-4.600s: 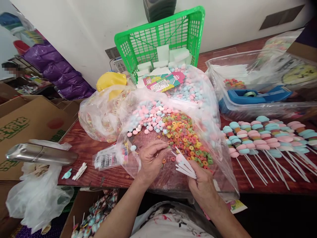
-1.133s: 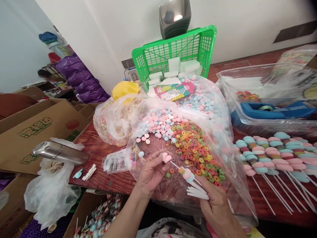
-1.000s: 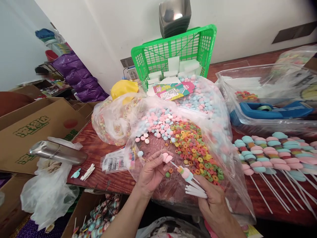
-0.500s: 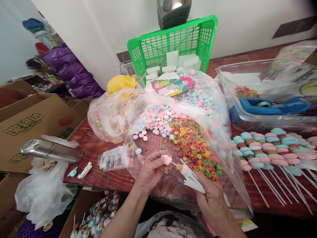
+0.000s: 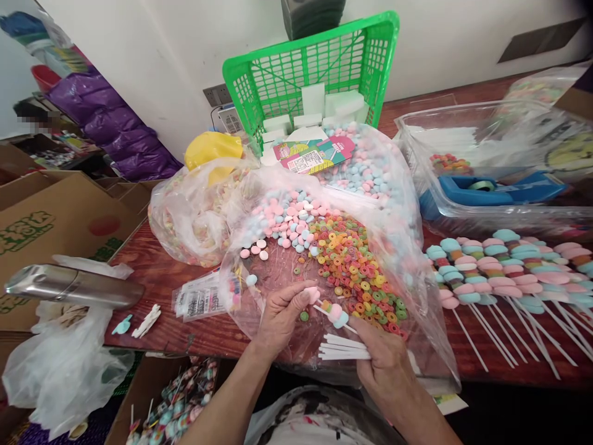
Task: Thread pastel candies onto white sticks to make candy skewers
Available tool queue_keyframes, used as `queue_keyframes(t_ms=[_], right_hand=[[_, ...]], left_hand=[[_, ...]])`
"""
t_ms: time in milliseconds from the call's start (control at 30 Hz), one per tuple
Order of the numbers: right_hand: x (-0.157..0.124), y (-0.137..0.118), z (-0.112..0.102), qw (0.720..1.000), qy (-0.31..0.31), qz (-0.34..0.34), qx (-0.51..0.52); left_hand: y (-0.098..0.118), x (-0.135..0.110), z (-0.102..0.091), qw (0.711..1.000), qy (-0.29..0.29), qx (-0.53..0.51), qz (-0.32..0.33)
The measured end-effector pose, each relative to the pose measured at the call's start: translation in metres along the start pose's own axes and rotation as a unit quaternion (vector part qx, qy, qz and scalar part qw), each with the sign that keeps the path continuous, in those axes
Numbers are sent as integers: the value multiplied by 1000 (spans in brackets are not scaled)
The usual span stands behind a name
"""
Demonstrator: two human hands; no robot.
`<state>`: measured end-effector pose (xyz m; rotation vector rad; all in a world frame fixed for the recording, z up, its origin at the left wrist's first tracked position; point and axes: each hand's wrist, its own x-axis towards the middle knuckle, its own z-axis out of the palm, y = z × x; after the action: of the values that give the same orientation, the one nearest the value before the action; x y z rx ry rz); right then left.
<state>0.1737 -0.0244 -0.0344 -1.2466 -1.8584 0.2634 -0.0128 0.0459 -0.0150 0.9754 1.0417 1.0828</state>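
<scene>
My left hand pinches a pink marshmallow at the tip of a white stick. Below it the stick carries an orange gummy ring and a pink and blue marshmallow. That stick is gripped near its lower part by my right hand, which also holds a bundle of white sticks pointing left. Just beyond my hands, a heap of colourful gummy rings and loose pink and blue marshmallows lie on a clear plastic bag.
Finished candy skewers lie in rows at the right, before a clear bin with a blue tape dispenser. A green basket stands behind. At left are a steel flask and cardboard boxes; a box of skewers sits below.
The pink marshmallow and the loaded stick's tip are closer together. The spare sticks in my right hand have swung lower, away from the loaded stick. The whole view has shifted slightly.
</scene>
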Motion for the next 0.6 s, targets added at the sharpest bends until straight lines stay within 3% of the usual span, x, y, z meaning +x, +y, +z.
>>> queue_keyframes(t_ms=[167, 433, 600], right_hand=[[-2, -1, 4, 999, -8, 41, 35], [5, -11, 4, 995, 6, 81, 59], [5, -12, 4, 994, 18, 78, 78]], left_hand=[[1, 0, 13, 998, -21, -59, -27], [22, 1, 26, 980, -67, -185, -39], [19, -4, 40, 973, -40, -224, -38]])
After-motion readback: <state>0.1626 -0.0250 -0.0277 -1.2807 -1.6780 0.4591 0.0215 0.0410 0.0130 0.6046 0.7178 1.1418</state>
